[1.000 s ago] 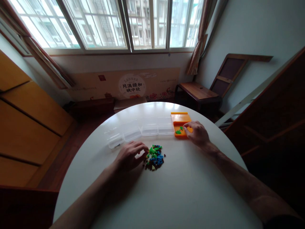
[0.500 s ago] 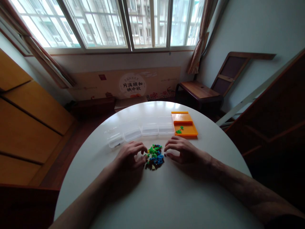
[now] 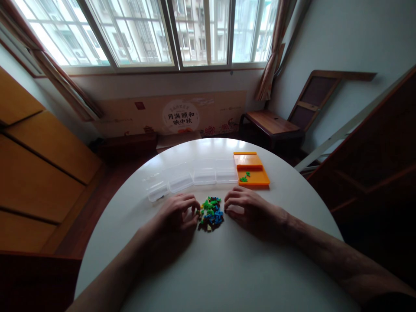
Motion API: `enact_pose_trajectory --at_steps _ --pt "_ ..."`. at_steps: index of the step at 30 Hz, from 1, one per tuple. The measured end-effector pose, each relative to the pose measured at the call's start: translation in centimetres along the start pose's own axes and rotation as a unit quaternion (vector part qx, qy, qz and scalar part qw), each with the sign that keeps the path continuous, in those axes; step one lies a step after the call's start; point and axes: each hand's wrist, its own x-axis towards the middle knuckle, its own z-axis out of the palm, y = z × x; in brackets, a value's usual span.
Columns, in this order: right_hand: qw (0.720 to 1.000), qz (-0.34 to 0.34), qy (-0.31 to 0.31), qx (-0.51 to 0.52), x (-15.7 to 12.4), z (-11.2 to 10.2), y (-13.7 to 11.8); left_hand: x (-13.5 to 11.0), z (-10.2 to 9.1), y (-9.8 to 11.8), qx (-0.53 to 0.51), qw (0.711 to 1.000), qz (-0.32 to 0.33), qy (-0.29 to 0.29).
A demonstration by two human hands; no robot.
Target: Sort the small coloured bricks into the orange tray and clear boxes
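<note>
Both sides of the toy-brick pile (image 3: 211,213) on the tabletop (image 3: 221,273) are reachable again: the right hand (image 3: 248,207) is brought back from the orange tray (image 3: 260,177), curled; the left hand (image 3: 178,212) is curled too, grips unclear.

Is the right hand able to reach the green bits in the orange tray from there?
Probably yes. The right hand is just on the near side of the orange tray, whose top looks open. The clear boxes stand beside it, apparently not blocking the green bits.
</note>
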Motion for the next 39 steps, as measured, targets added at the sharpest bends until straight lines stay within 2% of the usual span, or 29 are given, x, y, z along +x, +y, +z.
enact_pose_trajectory --at_steps 10,16,25,39 --pt "1.0 -0.023 0.011 -0.012 0.1 0.4 0.7 0.3 -0.3 0.3 0.004 1.0 0.013 0.015" --pt "1.0 -0.024 0.005 -0.01 0.2 0.5 0.9 0.3 0.0 0.1 0.0 1.0 -0.001 0.015" --pt "0.999 -0.04 0.006 -0.03 0.2 0.6 1.1 0.2 0.5 -0.5 0.02 0.999 0.01 0.031" --pt "0.998 -0.047 0.008 -0.045 0.2 0.8 1.6 0.4 0.1 -0.4 0.02 0.999 0.026 0.039"
